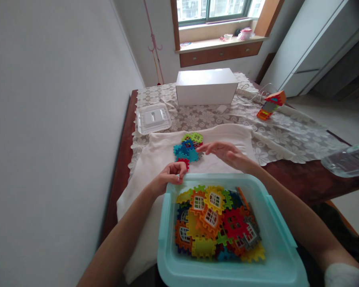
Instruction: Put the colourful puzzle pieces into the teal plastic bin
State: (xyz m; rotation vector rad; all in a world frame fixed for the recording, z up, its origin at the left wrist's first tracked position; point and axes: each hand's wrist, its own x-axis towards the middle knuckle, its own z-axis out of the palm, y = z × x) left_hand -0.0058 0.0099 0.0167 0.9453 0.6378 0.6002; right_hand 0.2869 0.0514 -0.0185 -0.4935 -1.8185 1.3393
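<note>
A light turquoise plastic storage box is close in front of me, filled with interlocking plastic building tiles in yellow, orange, red, green and grey, some with white window grilles. My left hand is closed at the box's far left corner, fingers curled over the rim. Beyond the box, my right hand hovers over the white cloth, fingers stretched out and nothing in it. Its fingertips are just right of a small pile of blue, green and red tiles lying on the cloth.
The white cloth covers part of a table with a lace tablecloth. A clear lid, a white box and an assembled tile model stand farther back. At right is a clear plastic container; a wall borders the left.
</note>
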